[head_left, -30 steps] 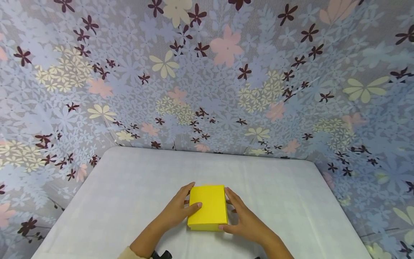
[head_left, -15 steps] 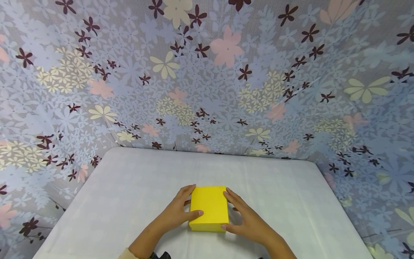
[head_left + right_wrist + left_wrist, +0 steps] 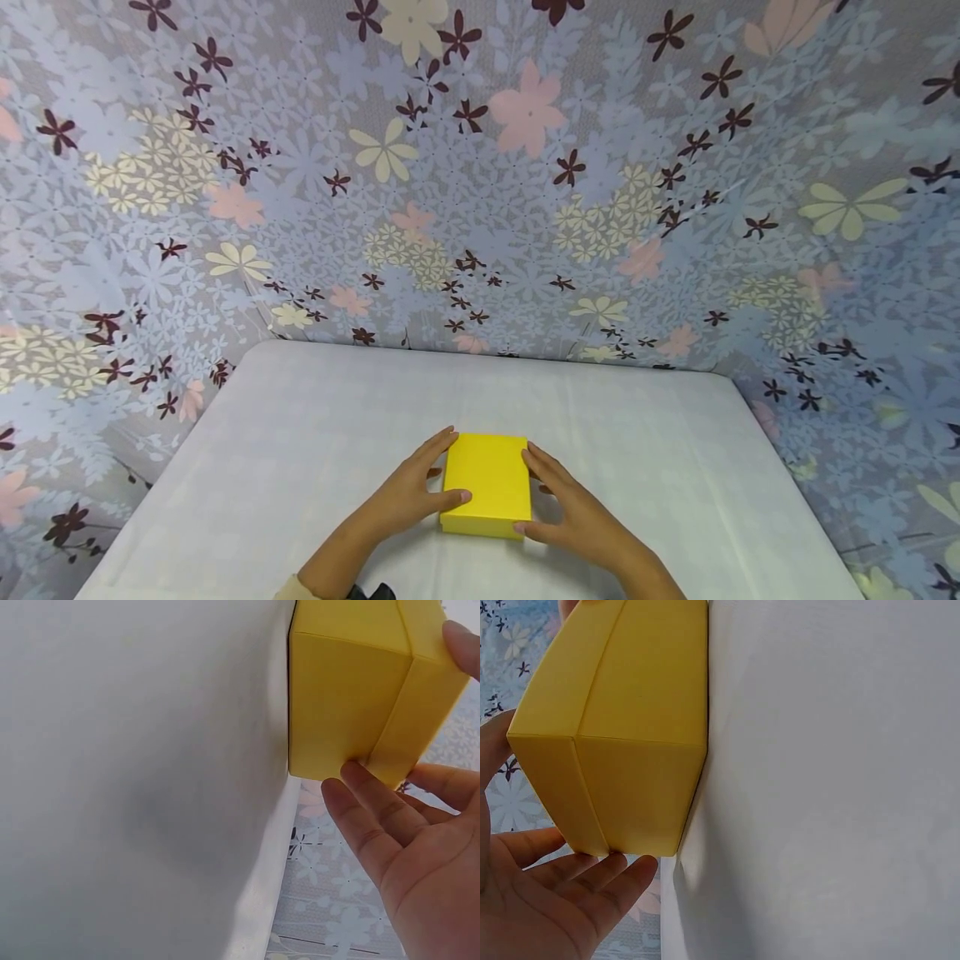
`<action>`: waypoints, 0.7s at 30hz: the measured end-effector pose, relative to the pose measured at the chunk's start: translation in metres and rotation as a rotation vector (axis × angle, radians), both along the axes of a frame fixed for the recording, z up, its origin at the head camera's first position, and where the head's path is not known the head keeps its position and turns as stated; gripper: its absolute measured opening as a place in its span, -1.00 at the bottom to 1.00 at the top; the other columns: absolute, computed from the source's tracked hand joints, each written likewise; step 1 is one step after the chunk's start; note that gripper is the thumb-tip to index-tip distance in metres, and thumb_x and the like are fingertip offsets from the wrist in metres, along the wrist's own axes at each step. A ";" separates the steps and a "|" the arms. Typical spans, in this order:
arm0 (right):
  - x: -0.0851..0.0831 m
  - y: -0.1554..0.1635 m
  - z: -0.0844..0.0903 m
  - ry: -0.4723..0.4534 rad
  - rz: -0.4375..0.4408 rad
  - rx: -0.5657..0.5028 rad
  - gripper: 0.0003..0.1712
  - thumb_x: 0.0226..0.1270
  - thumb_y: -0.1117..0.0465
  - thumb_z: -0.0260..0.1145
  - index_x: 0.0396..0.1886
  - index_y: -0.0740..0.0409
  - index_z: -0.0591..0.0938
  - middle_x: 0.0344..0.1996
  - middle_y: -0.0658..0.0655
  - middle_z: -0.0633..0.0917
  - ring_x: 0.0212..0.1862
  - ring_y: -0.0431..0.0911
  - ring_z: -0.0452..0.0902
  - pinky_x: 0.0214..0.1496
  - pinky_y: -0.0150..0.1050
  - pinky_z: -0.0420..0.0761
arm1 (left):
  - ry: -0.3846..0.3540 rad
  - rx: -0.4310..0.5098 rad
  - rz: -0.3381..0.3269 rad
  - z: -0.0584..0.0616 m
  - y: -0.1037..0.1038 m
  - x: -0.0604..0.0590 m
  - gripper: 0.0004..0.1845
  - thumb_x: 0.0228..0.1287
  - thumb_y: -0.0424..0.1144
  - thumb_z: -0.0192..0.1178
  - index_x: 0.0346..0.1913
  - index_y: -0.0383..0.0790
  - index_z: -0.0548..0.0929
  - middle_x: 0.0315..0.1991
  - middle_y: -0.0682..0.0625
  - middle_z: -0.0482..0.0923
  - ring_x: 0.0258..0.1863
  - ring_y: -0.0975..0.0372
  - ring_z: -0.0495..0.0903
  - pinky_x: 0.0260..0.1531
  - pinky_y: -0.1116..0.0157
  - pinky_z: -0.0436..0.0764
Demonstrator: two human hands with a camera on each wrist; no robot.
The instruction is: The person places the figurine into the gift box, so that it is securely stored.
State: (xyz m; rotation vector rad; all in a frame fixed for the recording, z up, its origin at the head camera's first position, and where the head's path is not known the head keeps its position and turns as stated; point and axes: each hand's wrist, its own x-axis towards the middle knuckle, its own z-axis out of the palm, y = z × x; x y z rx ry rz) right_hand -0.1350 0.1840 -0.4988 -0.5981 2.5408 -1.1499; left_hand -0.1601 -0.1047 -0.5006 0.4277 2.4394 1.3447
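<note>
Since the earlier frames the yellow box (image 3: pixel 486 485) has slid slightly toward the lower edge of the head view, and both hands have gone with it — the left thumb now sits lower on the lid than it did a second ago. Otherwise the pose is the same.

In the head view the box lies flat on the white table (image 3: pixel 285 433), low in the frame and just right of center. The left hand (image 3: pixel 408 492) flanks its left side: the fingers run nearly straight along the wall of the box, and the thumb lies across the near left part of the lid. The right hand (image 3: pixel 573 512) mirrors it on the right side, fingers extended along that wall and the thumb tip touching the near right corner. Neither hand curls around the box — both press against it with relaxed, mostly straight fingers.

The left wrist view shows the fingertips (image 3: pixel 622 870) just at the box's lower corner. In the right wrist view the fingers (image 3: pixel 360 802) touch the box's side. Flowered fabric (image 3: pixel 480 183) fills the upper part of the head view.
</note>
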 end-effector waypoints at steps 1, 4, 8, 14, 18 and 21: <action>0.000 0.000 -0.001 0.000 -0.001 0.006 0.14 0.10 -0.31 0.36 0.56 -0.28 -0.05 0.58 -0.10 -0.11 0.35 0.04 0.39 0.27 -0.06 0.53 | 0.000 -0.004 -0.002 0.000 0.000 0.000 -0.05 0.09 0.27 0.30 0.50 0.30 0.05 0.57 0.20 -0.08 0.34 -0.01 0.40 0.26 0.02 0.50; -0.002 0.000 -0.002 -0.007 -0.003 0.022 0.14 0.10 -0.31 0.36 0.56 -0.28 -0.05 0.58 -0.10 -0.11 0.35 0.04 0.40 0.27 -0.06 0.53 | -0.004 -0.003 -0.005 0.000 0.000 -0.001 -0.04 0.10 0.26 0.30 0.51 0.26 0.05 0.57 0.18 -0.08 0.35 0.00 0.39 0.27 0.01 0.49; -0.003 -0.001 -0.004 -0.011 0.001 0.033 0.14 0.10 -0.32 0.35 0.56 -0.28 -0.06 0.58 -0.08 -0.11 0.36 0.05 0.38 0.28 -0.04 0.52 | 0.003 -0.008 -0.009 -0.001 0.000 -0.003 -0.03 0.09 0.26 0.31 0.52 0.24 0.05 0.57 0.17 -0.09 0.36 0.02 0.38 0.27 0.03 0.50; -0.004 -0.002 -0.005 -0.003 0.003 0.030 0.16 0.07 -0.32 0.36 0.56 -0.27 -0.05 0.58 -0.08 -0.09 0.37 0.05 0.37 0.29 -0.05 0.51 | 0.008 -0.033 -0.005 -0.003 0.000 -0.004 -0.01 0.06 0.30 0.30 0.51 0.29 0.03 0.57 0.19 -0.11 0.33 0.02 0.41 0.24 0.03 0.53; -0.004 -0.001 -0.004 -0.009 -0.017 0.011 0.14 0.05 -0.33 0.37 0.55 -0.29 -0.01 0.57 -0.11 -0.06 0.42 0.04 0.31 0.31 -0.05 0.49 | 0.008 -0.033 0.004 -0.002 -0.001 -0.003 -0.04 0.11 0.30 0.27 0.52 0.23 0.06 0.58 0.14 -0.11 0.30 -0.01 0.43 0.22 -0.02 0.54; -0.004 0.000 -0.001 0.004 -0.055 0.002 0.07 0.07 -0.34 0.35 0.52 -0.32 0.06 0.55 -0.14 0.01 0.40 0.06 0.33 0.29 0.00 0.51 | 0.032 -0.028 0.034 0.000 -0.003 -0.003 -0.12 0.15 0.30 0.22 0.49 0.27 0.11 0.55 0.11 -0.02 0.24 0.01 0.47 0.17 -0.01 0.57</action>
